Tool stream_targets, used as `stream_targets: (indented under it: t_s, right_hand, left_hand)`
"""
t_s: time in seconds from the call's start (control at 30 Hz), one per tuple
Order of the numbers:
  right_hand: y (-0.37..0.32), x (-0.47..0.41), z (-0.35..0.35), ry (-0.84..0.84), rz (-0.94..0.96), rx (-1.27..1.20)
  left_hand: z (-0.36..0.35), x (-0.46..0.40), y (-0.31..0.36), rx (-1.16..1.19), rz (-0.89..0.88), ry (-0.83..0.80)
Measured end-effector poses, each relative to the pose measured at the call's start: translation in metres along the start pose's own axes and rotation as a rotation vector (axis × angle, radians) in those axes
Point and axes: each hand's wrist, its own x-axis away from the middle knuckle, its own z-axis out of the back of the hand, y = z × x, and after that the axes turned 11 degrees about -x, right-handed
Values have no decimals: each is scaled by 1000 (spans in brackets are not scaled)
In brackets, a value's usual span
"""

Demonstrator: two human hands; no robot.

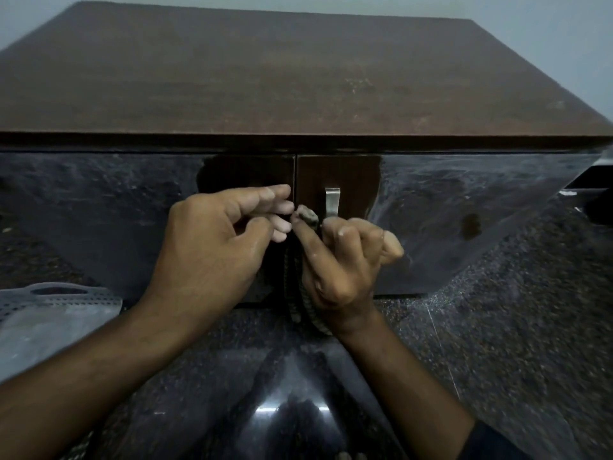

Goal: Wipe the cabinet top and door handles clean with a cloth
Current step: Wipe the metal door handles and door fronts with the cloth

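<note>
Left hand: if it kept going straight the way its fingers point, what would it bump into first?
Most likely the cloth pinched in the right hand: the left hand points its fingertips rightward at that bunched end, almost touching. The metal door handle lies just beyond. Depth is hard to judge here.

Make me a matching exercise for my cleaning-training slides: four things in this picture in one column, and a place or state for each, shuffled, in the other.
Things:
1. cabinet top
2. door handle
3. cloth
4. perforated tray

Places or states:
A. pinched in the right hand, hanging down below it
B. brown, bare, marked with pale scuffs
C. on the floor at the far left
D. metal, on the right door, just above the right hand

Pairs: 1-B, 2-D, 3-A, 4-C
</note>
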Motion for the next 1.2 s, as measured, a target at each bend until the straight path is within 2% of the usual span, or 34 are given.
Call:
stream_targets:
  t_s: [0.13, 0.3, 0.37, 0.53, 0.6, 0.73, 0.87, 0.97, 1.2]
  right_hand:
    - [3, 11, 0, -47, -21, -33]
    - [30, 39, 19, -140, -110, 73]
    - [36, 35, 26, -107, -176, 49]
    - [40, -16, 34, 88, -276, -213]
    - [32, -22, 29, 85, -284, -257]
    - [17, 5, 24, -73, -329, -257]
    - [11, -6, 34, 2, -444, -328]
    - [1, -30, 38, 52, -411, -401]
    - [-4, -16, 31, -47, -410, -376]
  left_hand:
    - [-2, 2, 0, -20, -5, -29]
    - [-4, 2, 1, -42, -3, -82]
    - [-6, 3, 3, -58, -13, -109]
    - [-9, 4, 4, -80, -35, -137]
    - [-11, 4, 3, -89, -36, -146]
    - [-13, 4, 0, -89, -53, -224]
    - [-16, 6, 0, -102, -79, -296]
    - [-17, 6, 2, -127, -105, -327]
    - [-20, 6, 4, 38, 55, -307]
